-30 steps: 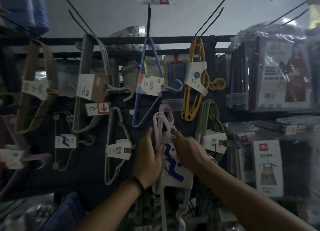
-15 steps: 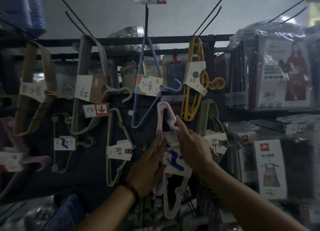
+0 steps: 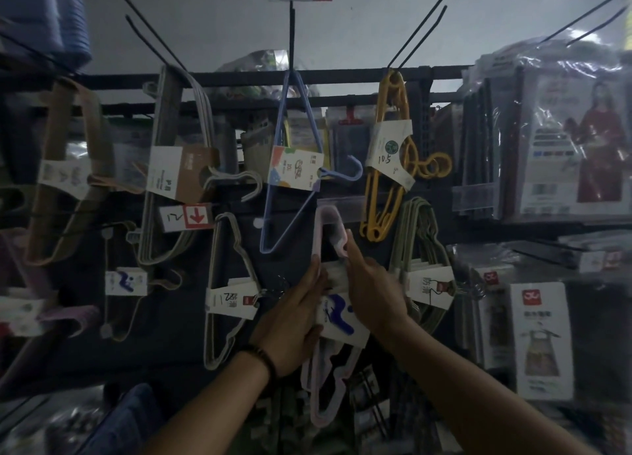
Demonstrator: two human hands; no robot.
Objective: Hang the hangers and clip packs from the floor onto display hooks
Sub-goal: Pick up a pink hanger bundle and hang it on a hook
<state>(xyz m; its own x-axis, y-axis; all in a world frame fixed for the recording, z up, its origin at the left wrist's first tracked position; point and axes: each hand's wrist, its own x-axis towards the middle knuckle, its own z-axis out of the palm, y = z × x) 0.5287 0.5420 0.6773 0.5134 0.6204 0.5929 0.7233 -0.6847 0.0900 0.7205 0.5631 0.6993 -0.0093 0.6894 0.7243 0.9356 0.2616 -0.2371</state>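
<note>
A pack of pink hangers (image 3: 323, 230) with a white label marked in blue (image 3: 338, 318) hangs upright in the middle of the display wall, its top loop level with a clear price strip. My left hand (image 3: 294, 318) holds the pack's left edge and label, fingers along the pink rim. My right hand (image 3: 372, 290) is at the pack's right side, its forefinger touching the pink loop near the top. The hook behind the pack is hidden.
Around it hang a blue hanger pack (image 3: 294, 167), a yellow hanger pack (image 3: 390, 153), a green hanger pack (image 3: 424, 270), a grey hanger pack (image 3: 229, 290) and a beige hanger pack (image 3: 171, 167). Bagged aprons (image 3: 543, 338) fill the right side. Bare black hooks (image 3: 420, 24) jut out above.
The pink pack has risen from low in front of the display to the middle row. Both hands moved up with it, and the right forefinger now touches the top loop.
</note>
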